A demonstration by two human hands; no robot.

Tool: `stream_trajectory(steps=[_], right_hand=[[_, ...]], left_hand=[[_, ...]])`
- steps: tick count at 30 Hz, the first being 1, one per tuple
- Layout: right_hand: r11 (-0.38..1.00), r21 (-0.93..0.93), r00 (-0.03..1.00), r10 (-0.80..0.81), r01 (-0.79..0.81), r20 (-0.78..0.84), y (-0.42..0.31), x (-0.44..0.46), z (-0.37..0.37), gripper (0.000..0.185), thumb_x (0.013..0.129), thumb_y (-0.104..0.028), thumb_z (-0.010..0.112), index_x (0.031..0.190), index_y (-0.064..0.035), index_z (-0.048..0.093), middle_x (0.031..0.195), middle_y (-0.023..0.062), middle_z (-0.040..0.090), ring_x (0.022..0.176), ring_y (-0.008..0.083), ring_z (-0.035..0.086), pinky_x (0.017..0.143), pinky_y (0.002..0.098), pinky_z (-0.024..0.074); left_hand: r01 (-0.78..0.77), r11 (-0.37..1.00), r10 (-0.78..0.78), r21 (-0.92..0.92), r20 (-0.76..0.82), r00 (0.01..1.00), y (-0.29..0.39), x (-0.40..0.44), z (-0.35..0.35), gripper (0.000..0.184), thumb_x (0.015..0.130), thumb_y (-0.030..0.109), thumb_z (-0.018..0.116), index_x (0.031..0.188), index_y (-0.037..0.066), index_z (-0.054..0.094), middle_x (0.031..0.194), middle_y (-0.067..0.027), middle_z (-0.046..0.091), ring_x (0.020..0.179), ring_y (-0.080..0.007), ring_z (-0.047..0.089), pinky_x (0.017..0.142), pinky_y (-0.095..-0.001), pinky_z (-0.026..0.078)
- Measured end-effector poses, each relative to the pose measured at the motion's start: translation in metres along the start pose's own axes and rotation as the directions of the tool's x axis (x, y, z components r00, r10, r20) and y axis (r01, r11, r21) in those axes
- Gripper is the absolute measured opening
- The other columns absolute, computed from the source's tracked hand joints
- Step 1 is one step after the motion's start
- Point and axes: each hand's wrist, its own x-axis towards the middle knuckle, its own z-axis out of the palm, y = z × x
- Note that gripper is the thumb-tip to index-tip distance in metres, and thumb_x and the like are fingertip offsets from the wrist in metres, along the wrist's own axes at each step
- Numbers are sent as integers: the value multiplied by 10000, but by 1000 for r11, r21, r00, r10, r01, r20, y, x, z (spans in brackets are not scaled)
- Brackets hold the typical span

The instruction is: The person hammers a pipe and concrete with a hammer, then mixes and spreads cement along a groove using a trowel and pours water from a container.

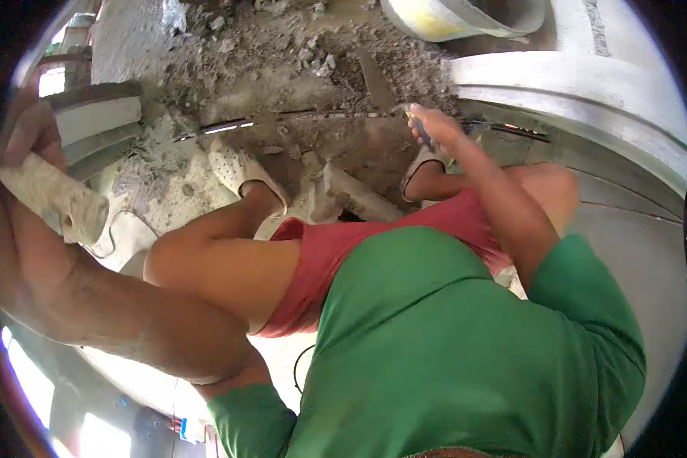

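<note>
My right hand [435,128] is closed round the dark handle of a trowel. The trowel's long, narrow blade [375,80] points away over the rubble and grey mortar [282,72] on the floor. At the far left, my raised left hand [34,130] grips the upper end of a pale, rough, dusty slab [57,200]. Whether it is wood or masonry I cannot tell. Part of that hand fades into the dark edge of the view.
A grey bucket with a yellow patch [431,19] stands at the top right. White trim [542,76] runs along the right of the opening. Broken pieces [351,195] lie between my feet, which wear pale clogs [229,168]. Wet mortar [149,179] covers the floor at left.
</note>
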Motion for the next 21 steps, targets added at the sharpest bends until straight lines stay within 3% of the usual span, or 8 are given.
stream_trajectory(steps=[4,6,8,11,15,17,19,21], right_hand=[[893,405,978,148,-195,146,-8,-61,47,333,984,-411,485,940,-94,575,732,9,552,553,122,521,485,310,455],[774,567,960,226,-281,168,-2,-62,58,262,976,-359,502,905,-112,553,706,14,539,533,127,499,444,314,427],[729,640,967,233,-242,101,19,-48,71,231,970,-331,512,882,-120,539,693,15,533,524,129,490,423,310,410],[608,790,922,259,75,-287,55,-18,69,204,968,-291,517,844,-128,522,669,17,516,519,138,485,416,315,398],[773,605,840,190,191,-508,104,29,21,215,934,-269,521,883,-77,604,746,73,607,616,215,580,509,375,450],[974,226,792,161,-30,-589,116,64,-6,200,903,-247,564,898,-61,637,779,91,641,664,232,615,559,385,481],[887,-331,837,105,-323,-537,137,110,-39,195,872,-226,607,913,-45,669,811,110,675,712,250,650,609,396,512],[877,-265,769,165,-401,-617,72,81,-32,286,860,-266,595,968,-12,668,880,144,696,801,258,688,671,361,533]], left_hand=[[-173,982,183,72,-176,967,-2,2,10,319,989,172,385,753,26,544,676,-97,558,511,-177,511,480,-304,463],[-206,962,218,182,-48,975,2,8,-7,310,997,188,380,795,20,543,672,-82,507,563,-180,500,526,-297,471],[-142,989,143,32,-48,988,-12,7,15,322,1006,205,366,818,16,546,677,-79,494,602,-180,493,555,-306,467],[-94,995,93,-41,-43,995,-11,1,12,234,1006,177,348,952,-10,478,855,-126,438,778,-230,427,684,-362,412],[-117,993,117,7,-122,986,-3,-8,-7,232,1005,140,324,1131,-44,388,1093,-189,362,1014,-296,340,855,-437,339],[-154,984,171,95,-218,961,6,-13,-22,285,1004,122,312,1220,-61,343,1211,-220,324,1131,-329,296,940,-475,303],[-183,949,270,256,-367,890,26,-19,-43,356,1004,103,300,1310,-79,298,1330,-251,286,1249,-362,253,1026,-512,267],[-148,877,403,458,-531,745,34,-20,-46,436,1003,85,288,1399,-96,253,1449,-282,249,1366,-395,209,1111,-550,230]])
